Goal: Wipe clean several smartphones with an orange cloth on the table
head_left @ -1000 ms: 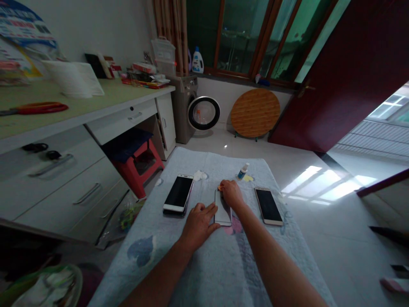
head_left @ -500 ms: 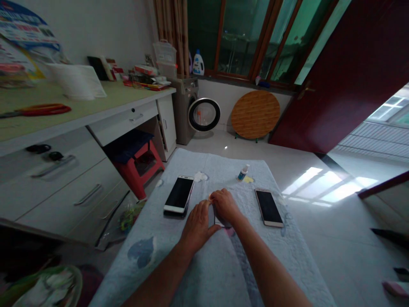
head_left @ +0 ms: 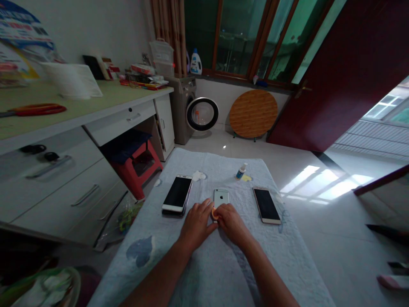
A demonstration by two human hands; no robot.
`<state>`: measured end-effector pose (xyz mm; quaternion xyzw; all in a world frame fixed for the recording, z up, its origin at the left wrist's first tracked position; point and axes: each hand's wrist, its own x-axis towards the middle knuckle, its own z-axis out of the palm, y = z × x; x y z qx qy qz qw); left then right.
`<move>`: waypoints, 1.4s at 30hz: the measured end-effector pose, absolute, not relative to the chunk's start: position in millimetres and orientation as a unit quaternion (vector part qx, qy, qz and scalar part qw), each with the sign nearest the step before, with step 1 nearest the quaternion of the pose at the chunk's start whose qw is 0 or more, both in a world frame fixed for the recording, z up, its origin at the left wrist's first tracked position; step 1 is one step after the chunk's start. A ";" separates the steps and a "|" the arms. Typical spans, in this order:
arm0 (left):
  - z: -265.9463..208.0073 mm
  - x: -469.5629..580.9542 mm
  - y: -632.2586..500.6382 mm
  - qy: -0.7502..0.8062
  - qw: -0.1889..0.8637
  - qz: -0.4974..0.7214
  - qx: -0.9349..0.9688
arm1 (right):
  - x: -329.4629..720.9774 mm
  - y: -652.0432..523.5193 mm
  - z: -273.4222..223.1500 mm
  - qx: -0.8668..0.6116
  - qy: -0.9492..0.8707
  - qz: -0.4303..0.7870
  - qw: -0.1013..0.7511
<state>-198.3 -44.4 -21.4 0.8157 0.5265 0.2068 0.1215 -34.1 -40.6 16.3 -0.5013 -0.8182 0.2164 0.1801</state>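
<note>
A silver smartphone (head_left: pixel 221 196) lies back up on the cloth-covered table, its apple logo facing me. My left hand (head_left: pixel 198 224) holds the phone at its left edge, fingers stretched forward and thumb near the lower end. Pinched in my right hand (head_left: pixel 230 219) is a small orange piece (head_left: pixel 214 213), pressed on the phone's left side; its kind is unclear. My hands cover the phone's lower part. To the left, a white-framed smartphone (head_left: pixel 177 192) lies on another dark one. A gold-framed smartphone (head_left: pixel 267 205) is at the right, and a small spray bottle (head_left: pixel 240 172) stands farther back.
A pale blue cloth (head_left: pixel 204 273) covers the table. Along the left runs a desk (head_left: pixel 128 100) with scissors (head_left: pixel 35 110) on top and a red stool (head_left: pixel 140 170) under it. Behind are a washing machine (head_left: pixel 182 111) with its door ajar and a round wooden tabletop (head_left: pixel 254 114).
My right hand has moved back toward me along the phone with the orange piece, uncovering the phone's upper end and logo. My left hand stays at the left edge.
</note>
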 end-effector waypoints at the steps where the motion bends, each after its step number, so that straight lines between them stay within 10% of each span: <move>1: -19.8 -198.3 -44.2 0.522 0.120 0.198 0.821 | -32.6 -36.1 13.9 -0.511 -0.816 0.200 0.182; 42: -14.9 -198.4 -44.0 0.521 0.113 0.182 0.826 | 1.0 -87.5 8.7 -0.585 -0.740 0.195 0.269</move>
